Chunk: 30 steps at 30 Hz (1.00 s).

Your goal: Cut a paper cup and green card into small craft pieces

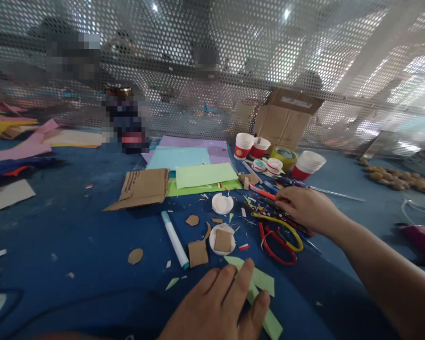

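Observation:
My left hand (221, 300) lies palm down at the near edge, fingers stretched and a little apart. It touches light green paper strips (263, 279) that cross beside its fingers. My right hand (306, 207) reaches in from the right, fingers bent down and close together over a pile of pens and tools. An orange-red pen (262, 191) ends at its fingertips; what the fingers hold, if anything, is hidden. Just below it lie scissors with red and yellow handles (280, 248). Between the hands is a white paper disc (212, 241) bearing a cardboard square (223, 241).
A white marker (175, 240), cardboard pieces (198, 253) and paper scraps lie on the blue table. Behind them are folded cardboard (145, 186), green paper (205, 175), paper cups (244, 145) and tape (284, 158). A perforated metal screen (184, 61) bounds the back, with people beyond.

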### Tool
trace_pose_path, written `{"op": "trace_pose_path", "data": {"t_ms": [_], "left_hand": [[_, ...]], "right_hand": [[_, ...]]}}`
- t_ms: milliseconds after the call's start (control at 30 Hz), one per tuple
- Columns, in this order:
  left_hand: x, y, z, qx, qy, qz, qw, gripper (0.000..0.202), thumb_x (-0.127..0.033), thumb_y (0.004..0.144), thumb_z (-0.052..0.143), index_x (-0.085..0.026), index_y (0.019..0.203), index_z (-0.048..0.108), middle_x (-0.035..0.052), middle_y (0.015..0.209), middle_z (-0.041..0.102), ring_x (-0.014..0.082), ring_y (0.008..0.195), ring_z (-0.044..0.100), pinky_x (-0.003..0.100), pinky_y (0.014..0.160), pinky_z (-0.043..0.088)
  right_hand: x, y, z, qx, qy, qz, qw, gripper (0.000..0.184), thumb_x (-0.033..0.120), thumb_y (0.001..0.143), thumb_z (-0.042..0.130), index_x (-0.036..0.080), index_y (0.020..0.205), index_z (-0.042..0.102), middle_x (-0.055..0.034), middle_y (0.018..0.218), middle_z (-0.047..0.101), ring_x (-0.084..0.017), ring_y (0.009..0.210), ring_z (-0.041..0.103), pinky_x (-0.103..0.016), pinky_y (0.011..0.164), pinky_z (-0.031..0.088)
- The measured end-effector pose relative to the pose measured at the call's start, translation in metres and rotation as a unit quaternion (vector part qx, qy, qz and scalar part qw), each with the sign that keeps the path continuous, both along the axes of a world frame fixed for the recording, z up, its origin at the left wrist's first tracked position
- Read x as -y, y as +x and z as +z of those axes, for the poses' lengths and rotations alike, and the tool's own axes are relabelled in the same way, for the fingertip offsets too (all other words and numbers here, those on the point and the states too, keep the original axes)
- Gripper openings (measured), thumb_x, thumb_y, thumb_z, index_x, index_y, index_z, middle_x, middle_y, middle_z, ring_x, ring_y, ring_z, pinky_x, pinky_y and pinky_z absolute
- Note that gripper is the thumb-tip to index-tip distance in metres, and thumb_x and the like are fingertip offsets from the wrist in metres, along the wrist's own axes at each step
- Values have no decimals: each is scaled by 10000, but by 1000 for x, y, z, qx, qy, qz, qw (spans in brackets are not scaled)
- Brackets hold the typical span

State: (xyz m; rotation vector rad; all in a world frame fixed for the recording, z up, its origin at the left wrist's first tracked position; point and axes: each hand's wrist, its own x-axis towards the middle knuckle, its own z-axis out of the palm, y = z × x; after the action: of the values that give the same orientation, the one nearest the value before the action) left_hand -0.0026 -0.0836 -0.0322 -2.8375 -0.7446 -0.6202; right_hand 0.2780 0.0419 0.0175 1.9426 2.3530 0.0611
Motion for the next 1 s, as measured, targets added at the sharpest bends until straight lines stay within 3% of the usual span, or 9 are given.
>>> {"op": "trace_pose_path", "data": {"t_ms": [133, 300, 567, 700, 800, 1000], "left_hand": [[-1, -1, -8, -16, 8, -27, 999, 347, -170, 1023, 387, -201, 1314, 572, 117, 1295, 691, 252, 1147, 675, 323, 889, 573], [-7, 1, -10, -22, 2, -74, 997, 335, -135, 1019, 402, -152, 1306, 574, 99, 1367, 652, 234, 1279, 601, 328, 1082, 472], [-25, -1, 17, -50, -160, -176, 970, 388, -300, 1026, 449, -131, 1366, 529, 117, 1504, 508, 234, 1404, 469, 362, 1170, 387], [-27, -2, 29, -67, -209, -180, 959, 452, -331, 1003, 495, -113, 1400, 499, 158, 1540, 447, 273, 1436, 418, 413, 1172, 384], [-26, 0, 31, 22, -205, -174, 963, 366, -244, 1002, 509, -157, 1355, 547, 149, 1462, 557, 259, 1380, 503, 423, 1157, 405], [-23, 2, 32, 50, -249, -140, 957, 371, -287, 989, 544, -212, 1351, 562, 109, 1418, 609, 259, 1343, 536, 444, 1171, 387]], "right_hand": [[-2, 1, -3, -10, 3, -19, 1000, 300, 360, 976, 417, 235, 984, 689, -62, 926, 765, -244, 807, 689, -295, 615, 372], [-7, 7, -8, -31, 24, -38, 998, 211, 369, 924, 499, 224, 974, 644, -50, 901, 739, -212, 705, 645, -285, 575, 338], [-10, 12, -11, -37, 27, -38, 998, 160, 320, 894, 514, 220, 841, 627, -41, 811, 697, -198, 692, 609, -287, 569, 316], [-8, 12, -7, -31, 19, -37, 999, 204, 339, 911, 489, 217, 844, 639, -64, 851, 705, -219, 733, 618, -298, 595, 326], [-9, 12, -6, -32, 1, -32, 999, 201, 317, 894, 501, 207, 831, 657, -71, 840, 705, -211, 709, 616, -296, 589, 331], [-10, 12, -5, -42, 3, -51, 998, 172, 312, 819, 555, 205, 702, 621, -47, 722, 674, -191, 641, 589, -290, 554, 313]]}}
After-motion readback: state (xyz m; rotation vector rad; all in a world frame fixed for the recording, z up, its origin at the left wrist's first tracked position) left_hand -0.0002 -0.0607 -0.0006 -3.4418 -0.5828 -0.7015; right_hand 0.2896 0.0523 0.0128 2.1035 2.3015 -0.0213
